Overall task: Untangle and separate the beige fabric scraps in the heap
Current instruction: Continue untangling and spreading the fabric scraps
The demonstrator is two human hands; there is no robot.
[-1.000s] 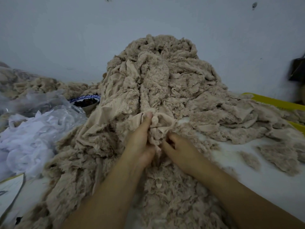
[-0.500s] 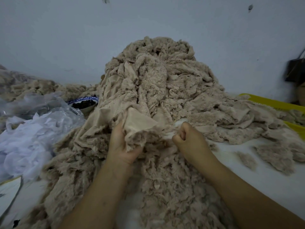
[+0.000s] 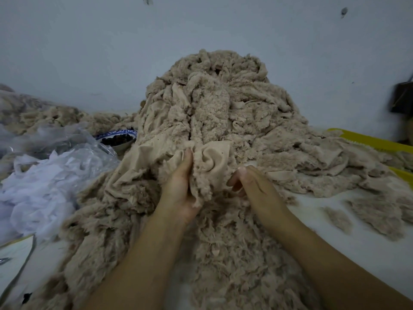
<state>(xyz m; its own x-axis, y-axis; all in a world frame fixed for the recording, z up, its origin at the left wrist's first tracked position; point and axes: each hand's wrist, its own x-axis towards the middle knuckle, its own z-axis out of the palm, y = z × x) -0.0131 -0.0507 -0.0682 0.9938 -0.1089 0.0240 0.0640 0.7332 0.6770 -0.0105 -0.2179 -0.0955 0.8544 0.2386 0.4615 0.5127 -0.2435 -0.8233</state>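
A tall heap of beige fabric scraps rises against the wall and spreads toward me. My left hand is at its front, palm turned right, holding a crumpled beige scrap that drapes over the palm; its thumb is hidden by the cloth. Just right of that scrap is my right hand, fingers loosely curled with nothing seen in them. Fluffy beige shreds lie between my forearms.
White fabric in clear plastic lies at left, with a blue-rimmed bowl of dark contents behind it. A yellow edge sits at right, below a dark object on the wall. Small beige tufts dot the white tabletop.
My right hand has loosened from a fist pinching the cloth and now holds nothing. My left hand still holds the scrap, which now bunches up higher between both hands.
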